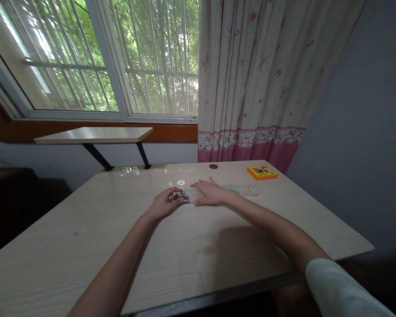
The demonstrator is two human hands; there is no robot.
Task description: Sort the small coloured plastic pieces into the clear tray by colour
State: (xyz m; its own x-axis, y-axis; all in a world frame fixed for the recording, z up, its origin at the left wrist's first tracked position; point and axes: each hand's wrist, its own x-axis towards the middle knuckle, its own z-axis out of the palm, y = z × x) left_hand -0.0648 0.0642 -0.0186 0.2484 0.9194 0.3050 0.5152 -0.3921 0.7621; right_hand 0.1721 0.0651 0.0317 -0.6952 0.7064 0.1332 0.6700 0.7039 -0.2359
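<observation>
A clear plastic box [190, 196] with small dark pieces in its left part lies on the table between my hands. My left hand [165, 203] is closed around the left end, its thumb on the near side and fingers on the far side. My right hand [209, 193] spans the right part of the box, with thumb at the near edge and fingers at the far edge. Just right of that wrist is a clear plastic tray [255, 191] holding a green piece [234, 190] and a pale piece. Whether tray and box are joined is hidden by my right hand.
A white ring-shaped spot [181, 182] shows beyond the box. An orange-yellow box [262, 172] rests near the table's far right edge. The table [86, 246] has a round brown hole cover [213, 166] at the back. A raised shelf [95, 135] stands at back left.
</observation>
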